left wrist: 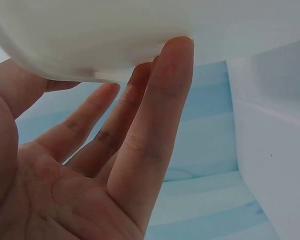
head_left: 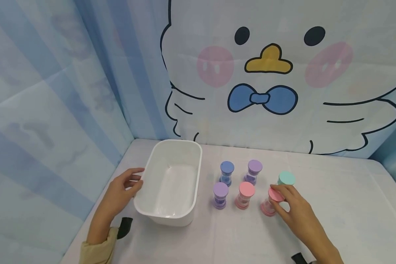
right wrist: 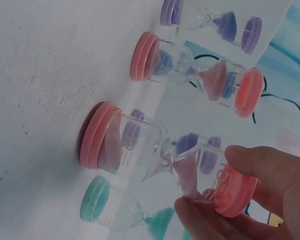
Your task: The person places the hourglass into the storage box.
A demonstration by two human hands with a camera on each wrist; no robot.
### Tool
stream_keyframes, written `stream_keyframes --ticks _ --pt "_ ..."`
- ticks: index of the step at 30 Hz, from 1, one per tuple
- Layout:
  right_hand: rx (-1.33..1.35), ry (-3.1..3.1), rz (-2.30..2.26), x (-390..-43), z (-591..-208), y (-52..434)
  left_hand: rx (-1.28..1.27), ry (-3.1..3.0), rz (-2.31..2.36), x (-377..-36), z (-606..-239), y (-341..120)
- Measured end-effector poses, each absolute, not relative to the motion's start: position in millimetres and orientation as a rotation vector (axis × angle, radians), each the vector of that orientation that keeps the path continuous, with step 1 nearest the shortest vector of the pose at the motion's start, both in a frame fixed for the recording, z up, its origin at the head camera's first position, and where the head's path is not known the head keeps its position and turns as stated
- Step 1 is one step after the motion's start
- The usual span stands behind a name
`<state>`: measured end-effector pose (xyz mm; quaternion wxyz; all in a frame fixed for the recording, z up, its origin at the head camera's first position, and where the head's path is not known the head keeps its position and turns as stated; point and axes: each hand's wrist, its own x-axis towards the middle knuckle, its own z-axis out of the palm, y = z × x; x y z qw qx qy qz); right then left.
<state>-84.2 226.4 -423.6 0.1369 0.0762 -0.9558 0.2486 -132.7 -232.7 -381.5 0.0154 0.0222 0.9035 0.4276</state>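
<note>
My right hand (head_left: 298, 212) pinches the top cap of a pink hourglass (head_left: 268, 207) between thumb and fingers. In the right wrist view this pink hourglass (right wrist: 135, 147) has pink sand in both bulbs. A green hourglass (head_left: 286, 178) stands just behind it, partly hidden by my hand. To its left is a second pink hourglass (head_left: 245, 196). My left hand (head_left: 118, 192) is at the left side of a white plastic bin (head_left: 195, 172), its fairly straight fingertips (left wrist: 177, 55) touching the outer wall under the rim.
Left of the pink ones stands a purple hourglass (head_left: 220, 196); behind are a blue hourglass (head_left: 226, 172) and another purple hourglass (head_left: 252, 171). All stand on a white-covered table (head_left: 231, 238). A printed curtain (head_left: 267, 124) rises at the table's back edge, another along the left.
</note>
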Motion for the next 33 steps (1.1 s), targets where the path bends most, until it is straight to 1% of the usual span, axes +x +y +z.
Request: stream_keyframes --ticks 14,24,33 --pt "0.324 -2.621 0.659 -81.3 -414.1 225.7 0.060 2.788 1.352 -131.7 -380.1 -232.1" --pt "0.326 -2.603 0.645 -78.9 -397.7 224.0 0.049 2.773 1.383 -131.7 -383.3 -234.2" --pt "0.405 -2.514 0.657 -80.0 -387.1 224.8 0.049 2.779 1.393 -132.4 -385.2 -234.0"
